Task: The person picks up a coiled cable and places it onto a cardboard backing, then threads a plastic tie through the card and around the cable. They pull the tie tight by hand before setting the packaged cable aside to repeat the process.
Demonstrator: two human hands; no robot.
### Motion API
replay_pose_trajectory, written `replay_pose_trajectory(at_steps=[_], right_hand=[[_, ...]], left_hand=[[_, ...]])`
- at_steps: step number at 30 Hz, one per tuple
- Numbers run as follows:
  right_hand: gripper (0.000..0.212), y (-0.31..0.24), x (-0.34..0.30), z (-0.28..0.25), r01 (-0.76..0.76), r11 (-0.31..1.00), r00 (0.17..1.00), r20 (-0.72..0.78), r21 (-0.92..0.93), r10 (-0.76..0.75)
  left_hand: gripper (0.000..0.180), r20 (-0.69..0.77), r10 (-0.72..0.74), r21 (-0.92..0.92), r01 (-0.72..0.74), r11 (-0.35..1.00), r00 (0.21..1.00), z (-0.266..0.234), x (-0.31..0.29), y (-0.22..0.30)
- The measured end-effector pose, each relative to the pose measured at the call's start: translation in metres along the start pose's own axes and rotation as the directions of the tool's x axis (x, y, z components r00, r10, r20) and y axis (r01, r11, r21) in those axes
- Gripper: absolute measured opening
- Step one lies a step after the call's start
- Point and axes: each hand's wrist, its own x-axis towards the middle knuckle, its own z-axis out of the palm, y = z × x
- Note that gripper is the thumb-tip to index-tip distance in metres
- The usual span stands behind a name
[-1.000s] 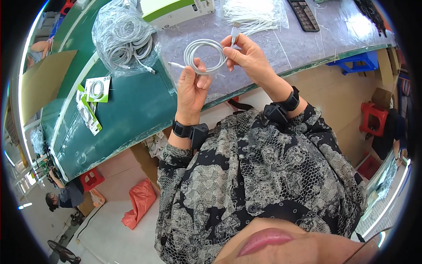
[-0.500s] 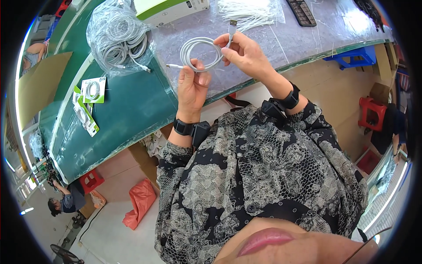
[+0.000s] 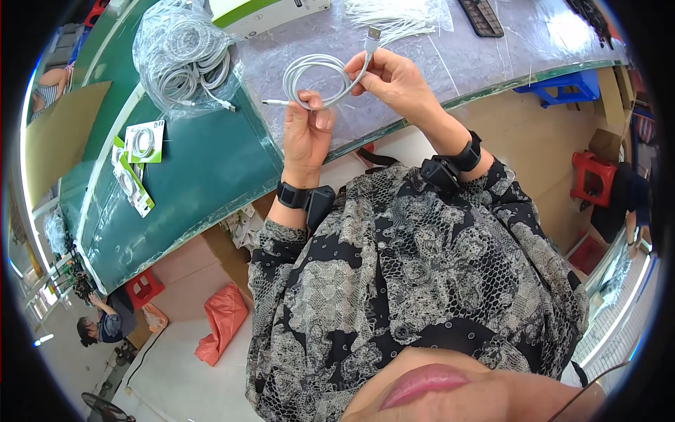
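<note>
Over the near edge of the table [image 3: 211, 158], the left hand [image 3: 307, 137] has its fingers curled round the bottom of a coiled pale grey cable [image 3: 290, 79], one slim plug pointing out to the left. The right hand [image 3: 397, 81] grasps the same cable between thumb and fingers at the coil's right side, just below the other plug — the broader, metal-tipped one, which points up. The coil is raised above the table's grey surface. Toward the table's left edge lie two carded cable packs [image 3: 144, 142], green and white, one overlapping the other. Farther from the near edge sits a clear plastic bag [image 3: 186, 49] of similar cables — then, rightward, a green-and-white box [image 3: 271, 20], thin white strips [image 3: 397, 17] and a dark oblong tray [image 3: 481, 15].
</note>
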Motion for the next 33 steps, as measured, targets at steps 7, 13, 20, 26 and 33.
replay_pose_trajectory(at_steps=[7,13,20,26,33], right_hand=[[0.014,0.003,-0.001,-0.004,-0.081,0.997,0.996,0.048,-0.006,0.081],[0.013,0.0,-0.002,-0.008,-0.108,0.993,0.991,0.08,-0.047,0.111],[0.009,0.005,-0.008,-0.006,-0.069,0.996,0.996,0.063,0.052,0.066],[0.007,0.002,-0.009,-0.01,-0.067,0.989,0.991,0.123,0.131,0.051],[0.014,0.013,-0.002,-0.029,-0.213,0.913,0.935,0.345,0.348,0.086]], left_hand=[[0.025,0.078,0.013,0.05,-0.017,0.999,0.997,0.0,0.0,-0.001],[0.026,0.069,0.005,0.08,-0.011,0.997,0.998,0.0,0.0,-0.002],[0.032,0.045,-0.019,0.037,0.018,0.999,0.999,0.002,0.001,-0.001],[0.036,0.045,-0.069,0.021,0.068,0.997,0.997,0.002,-0.003,-0.001],[0.036,0.098,-0.124,0.017,0.123,0.992,0.987,0.006,-0.008,-0.005]])
